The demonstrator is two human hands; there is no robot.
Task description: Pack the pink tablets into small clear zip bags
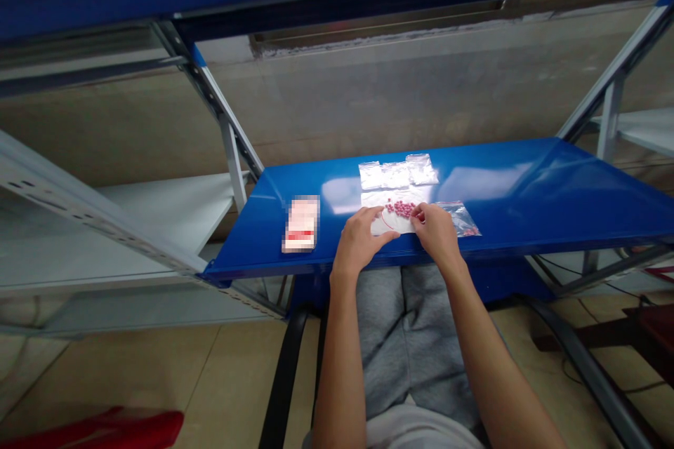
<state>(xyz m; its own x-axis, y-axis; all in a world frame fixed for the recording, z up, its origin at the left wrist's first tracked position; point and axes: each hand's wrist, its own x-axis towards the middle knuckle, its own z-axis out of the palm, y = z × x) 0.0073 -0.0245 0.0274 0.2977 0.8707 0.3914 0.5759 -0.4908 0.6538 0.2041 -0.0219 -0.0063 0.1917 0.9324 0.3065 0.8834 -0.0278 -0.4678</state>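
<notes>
A small clear zip bag (394,214) with several red beads in it lies flat on the blue shelf (526,189) in front of me. My left hand (359,237) rests on the bag's left edge, fingers curled down on it. My right hand (436,228) pinches the bag's right side near the red beads. Just right of that hand lies another clear bag (463,219) holding a few red pieces. Behind the held bag, three clear bags (399,172) of white bits sit in a row.
A blurred red-and-white packet (302,224) lies on the shelf's left part. Grey metal rack posts (221,112) rise at left and right, with white shelves (158,207) beside. My grey-trousered legs sit under the shelf. A red object (105,429) lies on the tiled floor.
</notes>
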